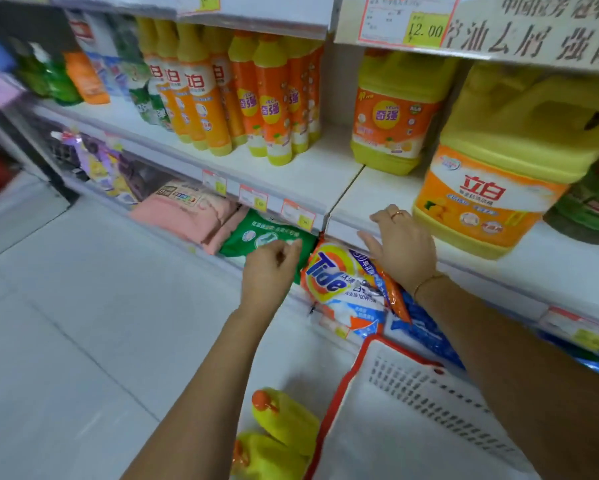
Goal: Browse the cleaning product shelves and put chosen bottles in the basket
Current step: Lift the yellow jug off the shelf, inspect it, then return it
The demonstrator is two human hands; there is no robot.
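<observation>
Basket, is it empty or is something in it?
Empty where visible: the basket shows bare white inside, the right arm hiding part. Yellow bottles lie outside its rim.

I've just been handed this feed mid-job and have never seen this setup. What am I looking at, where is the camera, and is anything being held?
There is no machine here. A person works with two bare hands, and the single picture comes from a camera worn on the head, looking forward and down. The left hand reaches to a green bag under the white shelf. Its fingers are curled at the bag's edge, but I cannot tell whether they grip it. The right hand lies open, fingers spread, on a Tide bag at the shelf's edge. On that shelf stand orange and yellow detergent bottles and a big yellow jug. At bottom right is the white basket with a red rim. Two yellow bottles lie beside that rim.
</observation>
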